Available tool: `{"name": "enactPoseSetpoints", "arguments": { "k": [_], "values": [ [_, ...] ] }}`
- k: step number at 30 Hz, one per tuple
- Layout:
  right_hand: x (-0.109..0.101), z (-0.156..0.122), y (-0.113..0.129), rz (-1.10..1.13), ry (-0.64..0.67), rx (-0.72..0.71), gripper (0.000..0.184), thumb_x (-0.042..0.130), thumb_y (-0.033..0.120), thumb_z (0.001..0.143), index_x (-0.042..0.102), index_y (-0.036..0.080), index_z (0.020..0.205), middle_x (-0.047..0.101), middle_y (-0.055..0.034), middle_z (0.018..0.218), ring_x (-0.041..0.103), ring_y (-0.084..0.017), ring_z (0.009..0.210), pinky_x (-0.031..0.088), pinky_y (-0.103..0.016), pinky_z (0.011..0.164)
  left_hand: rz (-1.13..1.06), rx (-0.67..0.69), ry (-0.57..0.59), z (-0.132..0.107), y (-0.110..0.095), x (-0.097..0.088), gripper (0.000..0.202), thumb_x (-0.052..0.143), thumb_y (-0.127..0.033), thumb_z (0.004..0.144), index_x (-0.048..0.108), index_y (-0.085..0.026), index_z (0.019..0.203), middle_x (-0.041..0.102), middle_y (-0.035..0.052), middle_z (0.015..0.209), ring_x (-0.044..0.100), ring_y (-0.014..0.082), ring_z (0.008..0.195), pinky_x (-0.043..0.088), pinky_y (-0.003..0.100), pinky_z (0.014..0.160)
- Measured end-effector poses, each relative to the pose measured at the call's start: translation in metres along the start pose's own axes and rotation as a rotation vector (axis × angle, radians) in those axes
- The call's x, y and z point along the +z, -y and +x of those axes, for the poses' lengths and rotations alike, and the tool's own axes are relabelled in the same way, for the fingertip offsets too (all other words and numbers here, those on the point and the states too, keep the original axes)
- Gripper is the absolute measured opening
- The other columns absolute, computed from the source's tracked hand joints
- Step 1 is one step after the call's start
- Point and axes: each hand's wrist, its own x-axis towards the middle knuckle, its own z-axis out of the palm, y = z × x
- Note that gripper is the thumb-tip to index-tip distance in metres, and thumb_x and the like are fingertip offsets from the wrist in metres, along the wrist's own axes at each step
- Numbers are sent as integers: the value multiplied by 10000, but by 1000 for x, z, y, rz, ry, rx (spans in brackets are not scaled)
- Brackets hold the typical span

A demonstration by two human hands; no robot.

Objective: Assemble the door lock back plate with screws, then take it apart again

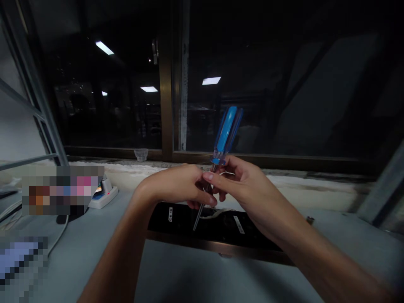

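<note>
A screwdriver point(226, 134) with a clear blue handle stands nearly upright, handle at the top, its metal shaft pointing down at a long black device point(176, 219) that lies on the grey table. My right hand point(235, 179) pinches the shaft just below the handle. My left hand point(181, 185) meets it from the left, fingers closed around the shaft lower down. The tip hangs just above the black device, near a pale cable on it.
A white power strip point(104, 198) with a red light lies at the left by blurred items. A small clear cup point(140, 154) stands on the window sill. Dark window panes fill the background. A metal frame point(381, 189) leans at the right.
</note>
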Motion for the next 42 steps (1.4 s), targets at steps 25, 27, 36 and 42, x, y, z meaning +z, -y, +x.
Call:
{"name": "enactPoseSetpoints", "arguments": {
  "k": [25, 27, 36, 42],
  "values": [
    [-1, 4, -5, -57, -49, -11, 252, 658, 362, 651, 493, 174, 617, 520, 26, 556, 464, -106, 527, 368, -236, 503, 65, -44, -33, -2, -2, -1, 141, 634, -272, 683, 571, -147, 666, 488, -67, 517, 500, 81, 500, 366, 181, 461],
    [0, 4, -6, -101, -60, -19, 241, 649, 344, 660, 484, 174, 619, 512, 32, 556, 462, -101, 518, 365, -228, 488, 75, -56, -36, 0, 0, 0, 160, 646, -279, 670, 562, -148, 630, 503, -60, 502, 506, 88, 486, 364, 185, 447],
    [1, 2, -5, -107, 58, -109, 166, 530, 300, 768, 550, 162, 678, 545, 16, 588, 489, -104, 538, 383, -230, 515, -58, -72, 35, -2, 2, -1, 52, 594, -170, 686, 559, -134, 672, 529, -47, 596, 536, 89, 556, 433, 197, 529],
    [3, 2, -10, -132, -29, -48, 224, 612, 369, 702, 488, 183, 692, 537, 27, 614, 463, -101, 513, 370, -234, 483, -87, -134, 37, 3, 1, 3, 71, 620, -166, 669, 561, -131, 685, 521, -45, 554, 536, 100, 529, 452, 217, 517]
  ]
}}
